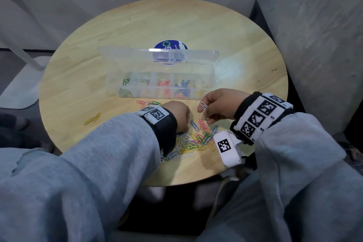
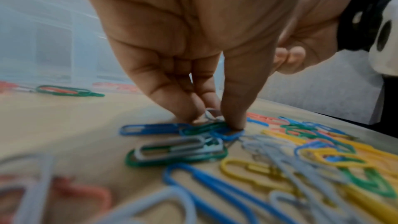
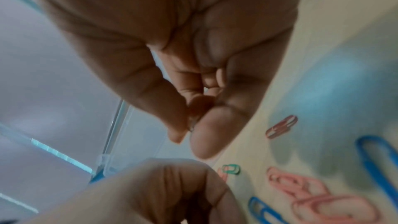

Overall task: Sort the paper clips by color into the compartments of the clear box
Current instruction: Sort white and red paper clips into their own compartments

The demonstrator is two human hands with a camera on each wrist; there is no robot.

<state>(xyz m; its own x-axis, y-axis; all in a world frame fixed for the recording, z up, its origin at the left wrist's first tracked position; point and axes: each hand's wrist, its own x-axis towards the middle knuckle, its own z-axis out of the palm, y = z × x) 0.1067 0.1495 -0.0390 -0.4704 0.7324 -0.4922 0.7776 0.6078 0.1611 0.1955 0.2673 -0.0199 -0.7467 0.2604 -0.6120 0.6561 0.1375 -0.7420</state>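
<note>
Head view: right hand (image 1: 218, 104) lifted off surface (image 1: 98, 45), fingers (image 1: 200, 109) pinching white clips (image 1: 203, 105), long axis roughly upright. Clear box (image 1: 163, 82) at 11 o'clock from that pinch, near; white compartment (image 1: 144, 82) second from left, likely drop target. Left hand (image 1: 177, 116) down on loose pile (image 1: 194, 139), fingers pressed together round a white clip (image 2: 212, 114). Right hand nearer box.

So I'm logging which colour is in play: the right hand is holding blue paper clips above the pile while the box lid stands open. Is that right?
Not quite. The paper clips pinched in the right hand are white, not blue, as the head view shows. They are above the pile, and the box lid is open.
</note>
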